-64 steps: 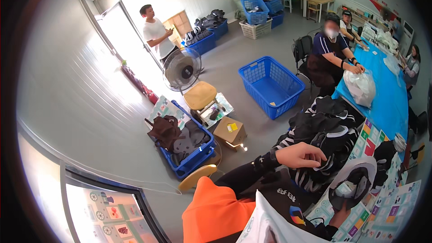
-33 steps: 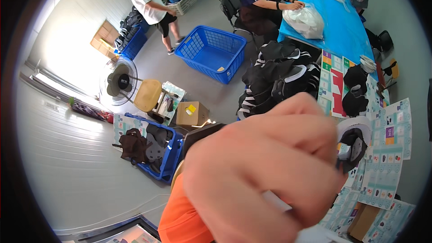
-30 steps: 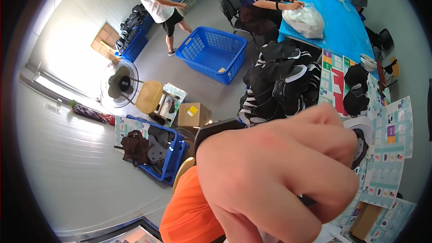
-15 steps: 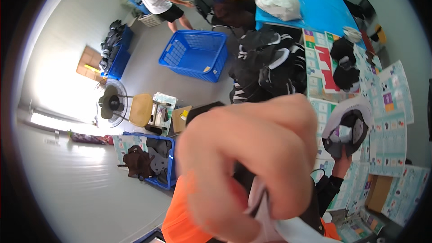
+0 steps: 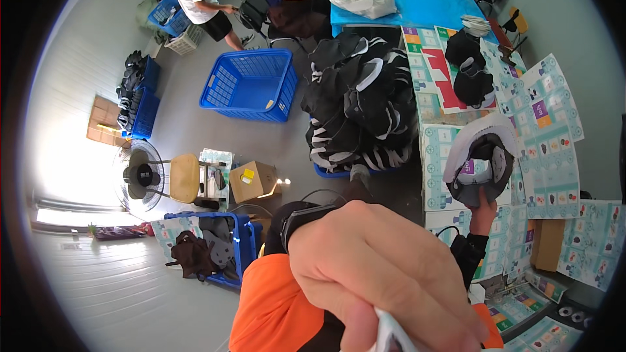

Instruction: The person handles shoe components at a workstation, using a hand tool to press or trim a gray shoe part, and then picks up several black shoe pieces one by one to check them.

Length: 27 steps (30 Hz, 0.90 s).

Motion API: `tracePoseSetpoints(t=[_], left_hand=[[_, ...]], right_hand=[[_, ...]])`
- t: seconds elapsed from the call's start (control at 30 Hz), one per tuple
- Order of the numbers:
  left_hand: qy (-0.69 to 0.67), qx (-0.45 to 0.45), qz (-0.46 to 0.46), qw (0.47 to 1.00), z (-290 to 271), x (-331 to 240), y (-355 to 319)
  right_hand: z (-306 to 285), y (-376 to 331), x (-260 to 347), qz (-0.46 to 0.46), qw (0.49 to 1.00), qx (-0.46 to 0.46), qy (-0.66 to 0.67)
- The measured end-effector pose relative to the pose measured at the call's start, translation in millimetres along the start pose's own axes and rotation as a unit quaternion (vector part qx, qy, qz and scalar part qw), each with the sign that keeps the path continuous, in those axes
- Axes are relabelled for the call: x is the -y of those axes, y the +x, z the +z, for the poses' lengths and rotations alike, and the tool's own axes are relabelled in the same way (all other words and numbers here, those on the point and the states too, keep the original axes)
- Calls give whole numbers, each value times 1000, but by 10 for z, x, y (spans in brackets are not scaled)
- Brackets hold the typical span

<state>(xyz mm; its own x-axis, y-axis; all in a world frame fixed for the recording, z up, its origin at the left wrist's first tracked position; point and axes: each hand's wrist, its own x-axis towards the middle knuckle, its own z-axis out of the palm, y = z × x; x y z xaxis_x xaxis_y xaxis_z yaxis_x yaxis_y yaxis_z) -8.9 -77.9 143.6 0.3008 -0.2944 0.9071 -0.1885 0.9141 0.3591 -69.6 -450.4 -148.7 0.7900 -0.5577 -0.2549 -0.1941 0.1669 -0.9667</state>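
Since half a second ago the view has swung a little: the blue basket [image 5: 250, 85] now sits higher and further left, and the big near hand has dropped toward the lower edge. That left hand [image 5: 385, 280], very close to the camera, is clenched around a thin white piece [image 5: 390, 336] that pokes out below the fingers [image 5: 365, 326]; I cannot tell what it is. The right hand [image 5: 484, 203] reaches out over the surface [image 5: 435, 156] and grasps the lower edge of a dark cap with a white lining [image 5: 479, 166].

The left hand blocks much of the view, so the cap could slip or be set down crooked unseen.

The blue basket on the floor looks empty. A blue crate [image 5: 225, 251] by the chair holds dark and brown caps. A heap of black caps [image 5: 358, 107] lies beside the surface. A small cardboard box [image 5: 253, 180] is closed.
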Motion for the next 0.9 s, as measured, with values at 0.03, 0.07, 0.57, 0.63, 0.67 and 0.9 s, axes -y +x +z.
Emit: tracePoseSetpoints(t=[0.03, 0.07, 0.57, 0.63, 0.67, 0.9], left_hand=[[9, -2, 13, 1000, 23, 8, 23], [10, -20, 28, 999, 76, 22, 58], [59, -35, -105, 992, -199, -49, -108], [93, -60, -153, 982, -270, -70, -173], [105, -68, -169, 978, -302, -82, -204], [122, -131, -253, 951, -427, -78, -380]], right_hand=[[15, 16, 19, -7, 1000, -10, -2], [8, 24, 11, -15, 1000, -20, -5], [52, 72, -49, -1, 1000, -13, 4], [-19, 127, -105, -1, 1000, -8, 7], [-42, 155, -144, 0, 1000, -6, 9], [49, 127, -61, 4, 1000, -4, 9]])
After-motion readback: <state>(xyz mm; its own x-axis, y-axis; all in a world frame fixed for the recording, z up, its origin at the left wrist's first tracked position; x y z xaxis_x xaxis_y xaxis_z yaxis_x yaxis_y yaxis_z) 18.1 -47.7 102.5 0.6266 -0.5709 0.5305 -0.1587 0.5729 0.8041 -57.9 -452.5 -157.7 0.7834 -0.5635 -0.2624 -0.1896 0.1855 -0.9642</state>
